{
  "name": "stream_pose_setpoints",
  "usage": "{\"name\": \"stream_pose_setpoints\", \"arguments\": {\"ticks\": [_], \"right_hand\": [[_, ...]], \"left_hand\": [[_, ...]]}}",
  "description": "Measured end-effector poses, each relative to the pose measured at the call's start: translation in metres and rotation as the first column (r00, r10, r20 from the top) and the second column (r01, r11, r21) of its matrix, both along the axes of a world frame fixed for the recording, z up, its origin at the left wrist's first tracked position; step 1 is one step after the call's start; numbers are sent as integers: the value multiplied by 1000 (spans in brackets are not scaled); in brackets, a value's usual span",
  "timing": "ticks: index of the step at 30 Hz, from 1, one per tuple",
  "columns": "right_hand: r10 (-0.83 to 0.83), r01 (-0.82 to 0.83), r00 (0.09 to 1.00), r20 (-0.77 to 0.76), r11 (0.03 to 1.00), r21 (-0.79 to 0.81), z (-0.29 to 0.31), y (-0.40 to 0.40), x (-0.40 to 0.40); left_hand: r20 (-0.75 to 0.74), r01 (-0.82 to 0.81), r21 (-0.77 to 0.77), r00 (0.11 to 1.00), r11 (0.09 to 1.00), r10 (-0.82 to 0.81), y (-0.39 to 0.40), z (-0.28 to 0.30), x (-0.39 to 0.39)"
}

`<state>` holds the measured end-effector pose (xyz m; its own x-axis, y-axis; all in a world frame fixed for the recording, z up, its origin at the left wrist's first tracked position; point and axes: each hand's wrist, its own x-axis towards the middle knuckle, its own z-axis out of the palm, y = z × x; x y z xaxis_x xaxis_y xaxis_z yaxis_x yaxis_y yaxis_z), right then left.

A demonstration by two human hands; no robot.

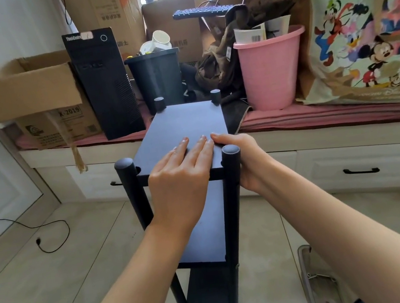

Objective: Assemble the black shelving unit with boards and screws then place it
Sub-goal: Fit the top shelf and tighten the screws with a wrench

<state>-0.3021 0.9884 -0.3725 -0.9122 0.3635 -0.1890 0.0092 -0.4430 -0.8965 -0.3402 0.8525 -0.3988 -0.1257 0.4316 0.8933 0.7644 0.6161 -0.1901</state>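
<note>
The black shelving unit (182,125) stands upright on the tiled floor in the middle of the view, with three boards between four round posts. My left hand (179,175) lies flat on the near end of the top board, fingers straight. My right hand (244,162) wraps around the near right post (232,164) just under its cap, the thumb resting on the board's edge. The near left post (126,178) stands free. Both far post caps show beyond the board. No loose screws are visible.
Right behind the shelf runs a window bench with white drawers (360,169). On it stand cardboard boxes (28,88), a black computer tower (106,87), a black bin (156,77), a pink bucket (270,70) and a cartoon-print bag (371,35). A black cable (51,238) lies on the floor at left.
</note>
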Motion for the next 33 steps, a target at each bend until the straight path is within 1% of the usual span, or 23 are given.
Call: {"name": "stream_pose_setpoints", "arguments": {"ticks": [5, 12, 18, 21, 24, 27, 30, 33], "right_hand": [[24, -24, 1000, 5, 999, 23, -2, 0, -3], [66, -67, 997, -45, 997, -27, 5, 2, 0], [92, -92, 996, -12, 996, 10, 2, 6, 3], [101, -101, 995, -12, 995, 1, 3, 4, 3], [112, -112, 994, 4, 994, -4, 6, 5, 7], [61, -61, 998, 32, 998, -1, 11, 7, 8], [-40, 41, 999, 11, 999, -19, 17, 8, 4], [-48, 48, 999, -15, 999, -12, 23, 6, 1]], "left_hand": [[56, -9, 1, 998, 1000, 9, -4, -1, 1], [61, -14, -14, 998, 1000, 15, -5, 9, -1], [82, -6, -15, 997, 1000, 7, -1, 2, 2], [83, 4, 10, 997, 1000, -5, -1, 0, 3], [76, 3, -9, 997, 1000, -2, -3, 0, 6], [71, -8, -38, 997, 999, 11, -14, -1, 4], [136, -40, -43, 990, 998, 45, -27, 4, -1], [131, -18, -37, 991, 999, 23, -28, 11, -3]]}}
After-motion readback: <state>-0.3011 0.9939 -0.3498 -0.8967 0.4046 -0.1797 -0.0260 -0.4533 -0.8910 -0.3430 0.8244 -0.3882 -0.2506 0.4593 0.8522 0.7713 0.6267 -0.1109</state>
